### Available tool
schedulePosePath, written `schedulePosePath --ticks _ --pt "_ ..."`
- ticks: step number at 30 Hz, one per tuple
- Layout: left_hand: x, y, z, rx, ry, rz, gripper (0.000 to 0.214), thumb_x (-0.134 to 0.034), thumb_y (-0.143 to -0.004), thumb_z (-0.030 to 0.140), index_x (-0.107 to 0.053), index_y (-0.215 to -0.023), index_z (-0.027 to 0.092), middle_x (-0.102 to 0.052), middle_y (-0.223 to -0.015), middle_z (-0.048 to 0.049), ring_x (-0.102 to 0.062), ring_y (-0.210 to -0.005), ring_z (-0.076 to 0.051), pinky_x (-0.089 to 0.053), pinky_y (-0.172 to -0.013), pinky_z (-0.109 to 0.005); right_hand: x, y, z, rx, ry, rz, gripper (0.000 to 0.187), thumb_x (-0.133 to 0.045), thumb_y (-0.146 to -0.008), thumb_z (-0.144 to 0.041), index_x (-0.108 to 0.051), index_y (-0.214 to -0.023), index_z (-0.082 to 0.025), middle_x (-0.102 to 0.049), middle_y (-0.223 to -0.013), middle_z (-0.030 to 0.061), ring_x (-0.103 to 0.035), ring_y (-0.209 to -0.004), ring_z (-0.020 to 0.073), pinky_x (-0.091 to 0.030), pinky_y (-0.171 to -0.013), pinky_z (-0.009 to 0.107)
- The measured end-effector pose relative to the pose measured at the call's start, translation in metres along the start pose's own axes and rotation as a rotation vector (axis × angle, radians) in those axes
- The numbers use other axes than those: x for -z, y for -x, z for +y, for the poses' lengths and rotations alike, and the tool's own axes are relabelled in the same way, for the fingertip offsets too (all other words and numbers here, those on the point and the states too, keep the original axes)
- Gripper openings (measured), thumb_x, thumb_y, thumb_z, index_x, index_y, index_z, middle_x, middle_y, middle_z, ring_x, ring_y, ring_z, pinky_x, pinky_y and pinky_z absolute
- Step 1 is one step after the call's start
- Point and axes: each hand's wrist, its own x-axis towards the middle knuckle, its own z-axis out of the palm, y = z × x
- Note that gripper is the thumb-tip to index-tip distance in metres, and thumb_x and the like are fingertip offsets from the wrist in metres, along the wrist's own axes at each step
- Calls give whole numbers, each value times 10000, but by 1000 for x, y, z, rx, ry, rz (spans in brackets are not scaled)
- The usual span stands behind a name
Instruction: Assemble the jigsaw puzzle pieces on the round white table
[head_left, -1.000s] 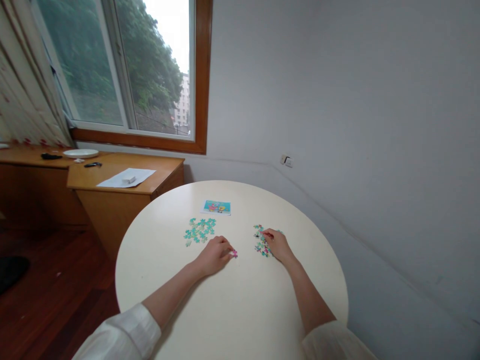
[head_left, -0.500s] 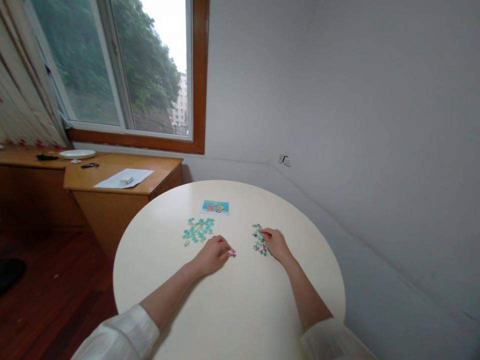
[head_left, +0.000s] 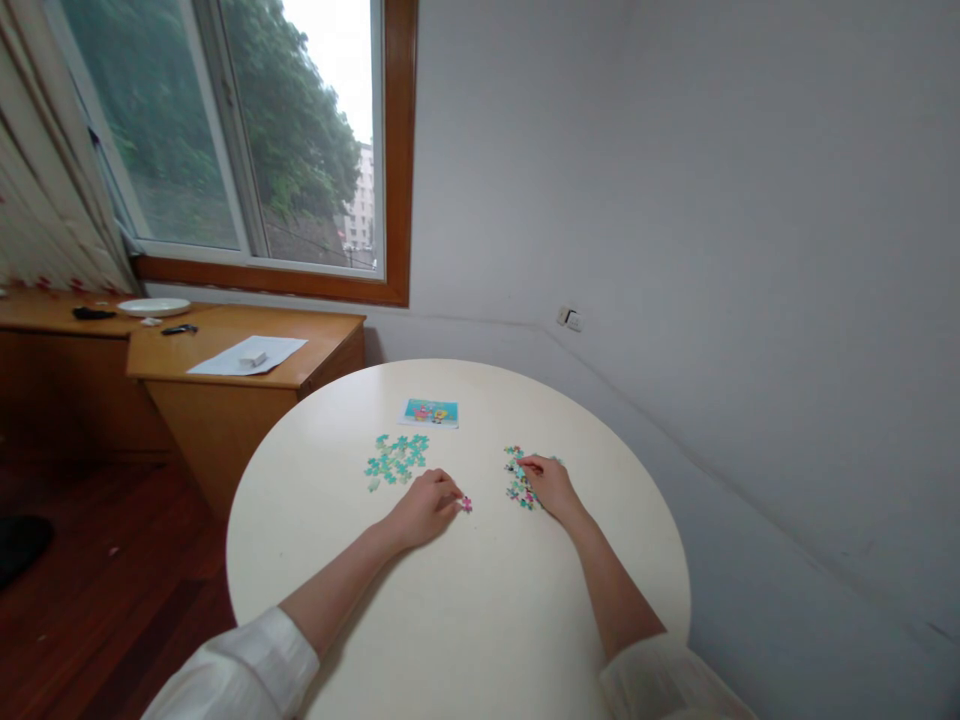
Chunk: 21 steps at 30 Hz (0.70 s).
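Observation:
My left hand [head_left: 429, 508] is closed, with thumb and fingertips at the edge of a pink jigsaw puzzle piece [head_left: 466, 505] on the table. My right hand [head_left: 553, 483] hangs over a loose group of mixed-colour puzzle pieces [head_left: 517, 493], its fingers pinched together at the pile. Whatever sits between those right fingertips is too small to make out, and the hand covers part of the pile. To the left of my left hand lie several teal puzzle pieces [head_left: 396, 460], spread flat. Behind them is a picture card [head_left: 429, 413] with cartoon figures on a blue ground.
The round white table [head_left: 465, 620] holds all the pieces. At the left, a wooden desk [head_left: 330, 345] carries a sheet of paper [head_left: 217, 362] with a small white block [head_left: 253, 359], and a white plate [head_left: 154, 307]. A grey wall [head_left: 712, 250] borders the table's right side.
Hardly anything differs. Both hands stay in place, with only tiny shifts of the fingers at the pieces.

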Motion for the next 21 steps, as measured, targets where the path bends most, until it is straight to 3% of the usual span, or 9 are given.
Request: schedulePosePath --ticks 11,21 --pt "-1 0 -2 -4 -8 -3 220 -485 -793 249 -658 -915 188 -579 -957 -81 -516 -901 -180 -409 -842 -314 2 2 -3 -29 14 -21 282 -451 -651 -206 -692 -777 -131 -652 -624 40 -556 -550 132 -401 -533 235" --pt "-2 0 -3 -3 -5 -9 212 -492 -793 247 -653 -914 182 -577 -958 -81 -511 -904 -180 -405 -847 -316 1 2 -1 -31 -29 -10 241 -464 -638 -196 -674 -740 -136 -656 -629 41 -581 -576 138 -421 -539 232"
